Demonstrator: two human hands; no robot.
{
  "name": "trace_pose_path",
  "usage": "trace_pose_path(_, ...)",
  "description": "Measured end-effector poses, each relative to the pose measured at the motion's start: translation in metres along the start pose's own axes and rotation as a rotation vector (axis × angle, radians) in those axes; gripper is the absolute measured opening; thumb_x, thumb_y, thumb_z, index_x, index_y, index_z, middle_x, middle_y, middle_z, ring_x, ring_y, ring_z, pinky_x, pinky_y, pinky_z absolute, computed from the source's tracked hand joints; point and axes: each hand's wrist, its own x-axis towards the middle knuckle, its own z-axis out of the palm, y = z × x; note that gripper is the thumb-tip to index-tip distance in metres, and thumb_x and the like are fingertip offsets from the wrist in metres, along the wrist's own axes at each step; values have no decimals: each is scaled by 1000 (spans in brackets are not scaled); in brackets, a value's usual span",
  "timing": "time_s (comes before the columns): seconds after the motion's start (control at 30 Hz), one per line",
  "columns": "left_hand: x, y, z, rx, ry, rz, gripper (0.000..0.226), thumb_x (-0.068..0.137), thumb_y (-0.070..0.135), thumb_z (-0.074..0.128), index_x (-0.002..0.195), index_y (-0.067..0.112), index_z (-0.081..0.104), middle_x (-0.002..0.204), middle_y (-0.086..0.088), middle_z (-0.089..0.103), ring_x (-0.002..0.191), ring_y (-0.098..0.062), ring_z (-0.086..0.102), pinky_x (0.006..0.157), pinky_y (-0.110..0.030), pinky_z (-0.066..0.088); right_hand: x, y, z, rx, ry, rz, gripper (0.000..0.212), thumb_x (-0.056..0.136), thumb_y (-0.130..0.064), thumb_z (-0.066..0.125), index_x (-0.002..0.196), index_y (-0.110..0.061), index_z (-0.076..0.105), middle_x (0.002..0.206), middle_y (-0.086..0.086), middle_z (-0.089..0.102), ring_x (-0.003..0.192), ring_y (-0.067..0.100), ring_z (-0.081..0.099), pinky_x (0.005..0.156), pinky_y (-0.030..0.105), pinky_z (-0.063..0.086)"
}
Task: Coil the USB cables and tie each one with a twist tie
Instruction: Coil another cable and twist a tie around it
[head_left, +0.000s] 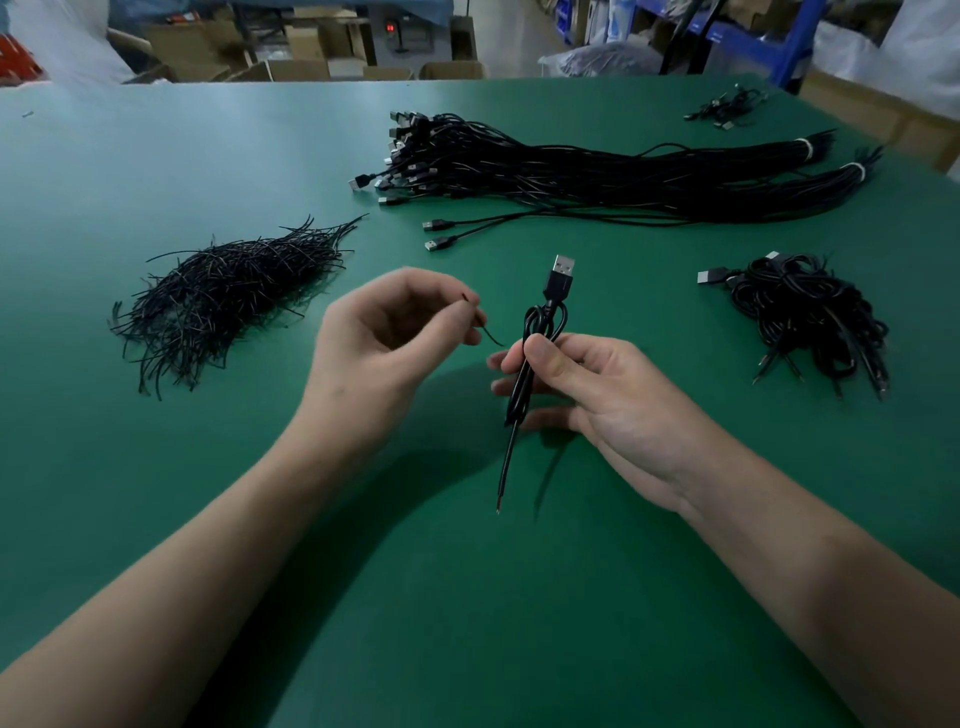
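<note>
- A person's right hand (587, 384) grips a coiled black USB cable (557, 288) above a green table (467, 597). The thumb presses the coil against the fingers.
- The cable's plug points away from the person, and its thin tail hangs down towards them.
- Just left of the cable, the left hand (384, 338) pinches a short black twist tie (491, 336) between thumb and fingertips. Its free end is near the coil, not touching.
- Well left of the cable lies a loose heap of twist ties (228, 296).
- Beyond the cable lies a long bundle of uncoiled cables (597, 176).
- Right of the cable sits a pile of coiled cables (810, 317).
- Far beyond the cable, to the right, lies a small cluster of cables (727, 106).
</note>
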Motion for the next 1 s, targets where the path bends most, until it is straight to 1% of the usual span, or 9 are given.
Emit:
trace_pose_path(0.2, -3, -6, 1, -75, -6, -124, 9, 90, 11, 66, 87, 18, 71, 82, 3, 73, 76, -11, 67, 64, -21, 49, 3, 0, -1, 159, -28, 10, 24, 93, -35, 58, 85, -18, 74, 115, 9, 75, 103, 21, 73, 78, 32, 60)
trace_pose_path(0.33, -7, -6, 0, 268, -199, 69, 5, 91, 20, 71, 92, 25, 73, 89, 3, 68, 81, -14, 63, 67, -24, 46, 5, -1, -6, 162, 12, -3, 26, 93, -37, 58, 89, -17, 74, 105, 9, 76, 98, 18, 72, 77, 31, 60)
trace_pose_path(0.47, -9, -4, 6, 396, -185, 183, 6, 92, 20, 73, 98, 22, 73, 97, 5, 60, 87, -22, 61, 70, -25, 47, 4, 1, -4, 63, 58, -50, 27, 92, -34, 59, 91, -9, 71, 89, 7, 76, 86, 17, 73, 72, 28, 59)
trace_pose_path(0.57, -9, -6, 9, 257, -188, -37, 32, 88, 27, 76, 119, 21, 67, 111, 4, 66, 101, -20, 66, 84, -33, 55, 3, 1, -4, 6, 107, -131, 31, 91, -34, 58, 91, -6, 69, 85, 6, 75, 84, 17, 72, 73, 28, 59)
trace_pose_path(0.63, -8, -7, 10, 105, -264, -215, 48, 88, 26, 74, 133, 16, 60, 124, 0, 68, 114, -16, 66, 94, -29, 53, 3, 0, -3, -13, 126, -175, 33, 91, -36, 58, 90, -5, 70, 86, 5, 74, 86, 17, 71, 75, 29, 58)
trace_pose_path(0.7, -9, -7, 12, 11, -309, -271, 54, 89, 22, 68, 140, 10, 56, 132, -2, 68, 122, -14, 63, 101, -25, 49, 3, 1, -1, -12, 111, -185, 31, 90, -36, 58, 88, -7, 70, 84, 4, 74, 84, 17, 71, 73, 28, 57)
trace_pose_path(0.83, -9, -3, 13, -150, -309, -257, 45, 89, 16, 65, 134, 13, 60, 119, 9, 73, 105, -2, 67, 89, -15, 50, 2, 4, 3, -12, 42, -179, 24, 91, -35, 59, 84, -15, 72, 80, 3, 74, 79, 19, 73, 67, 24, 56)
trace_pose_path(0.9, -8, -4, 12, -211, -289, -271, 42, 87, 15, 69, 129, 15, 65, 112, 6, 75, 95, -3, 68, 83, -18, 52, 2, 6, 3, -27, 24, -187, 25, 93, -35, 59, 88, -14, 71, 82, 8, 75, 80, 24, 75, 68, 25, 56)
trace_pose_path(1.0, -8, -7, 10, -293, -271, -292, 41, 77, 19, 74, 117, 24, 74, 113, 0, 76, 99, -10, 70, 82, -25, 57, 4, 7, 3, -90, 13, -225, 27, 94, -34, 59, 92, -10, 70, 86, 5, 76, 81, 24, 75, 75, 27, 56)
